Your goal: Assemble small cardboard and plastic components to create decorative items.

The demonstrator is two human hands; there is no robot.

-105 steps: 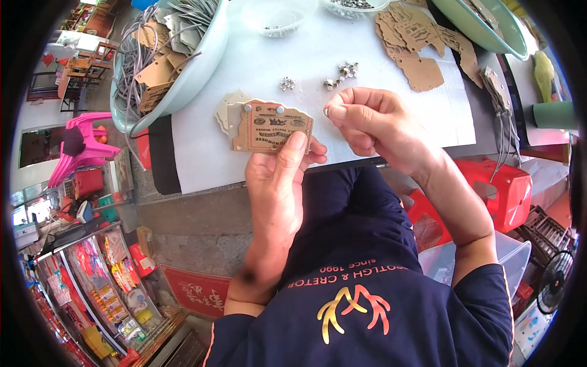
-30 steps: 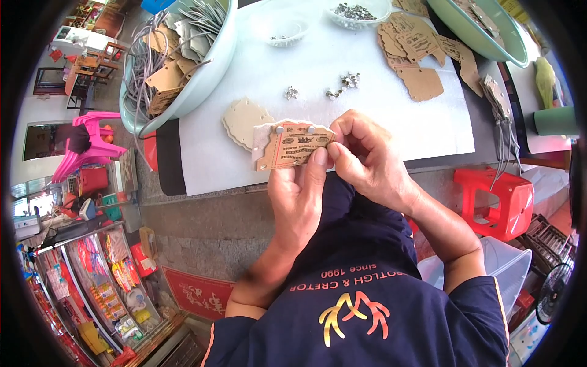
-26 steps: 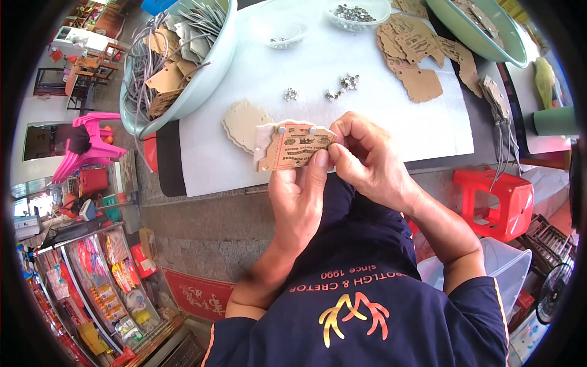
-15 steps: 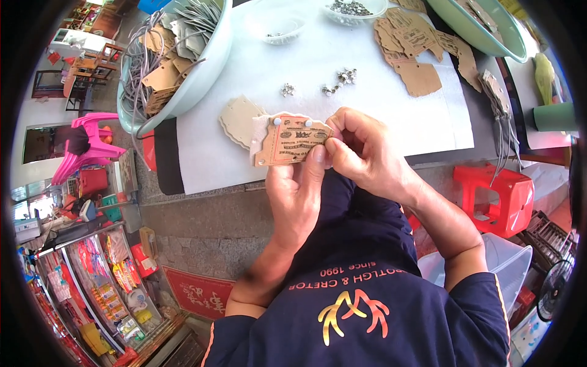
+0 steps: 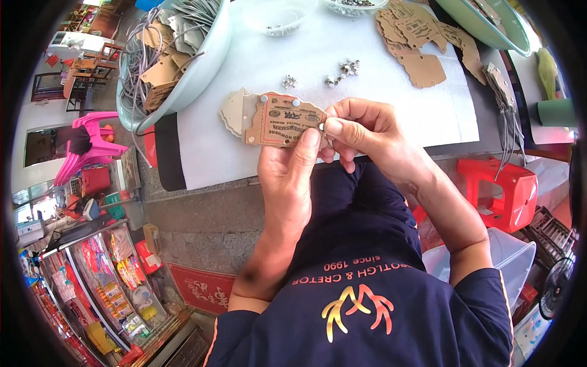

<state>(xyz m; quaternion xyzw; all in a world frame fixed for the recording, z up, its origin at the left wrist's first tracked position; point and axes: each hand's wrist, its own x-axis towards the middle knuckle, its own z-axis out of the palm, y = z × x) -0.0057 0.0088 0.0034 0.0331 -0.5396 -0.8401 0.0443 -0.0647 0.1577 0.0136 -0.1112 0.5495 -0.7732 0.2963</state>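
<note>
Since a moment ago both my hands have kept their hold and barely shifted, the tag sitting a touch lower over the bench edge. My left hand point(image 5: 287, 183) grips the brown printed cardboard tag point(image 5: 282, 120) from below, thumb pressed flat on its right end, fingers closed behind it. My right hand point(image 5: 367, 131) pinches at the tag's right edge, thumb and forefinger point(image 5: 335, 127) shut tight together; whether a small metal piece sits between them I cannot tell. The tag is held above the white sheet point(image 5: 379, 104) covering the bench, just in front of a pale blank cardboard tag point(image 5: 233, 110) lying flat. Small silvery metal eyelets point(image 5: 343, 70) are scattered beyond. At left stands a pale green bowl point(image 5: 208, 67) filled with strung tags; more brown tags point(image 5: 416, 46) lie at upper right.
</note>
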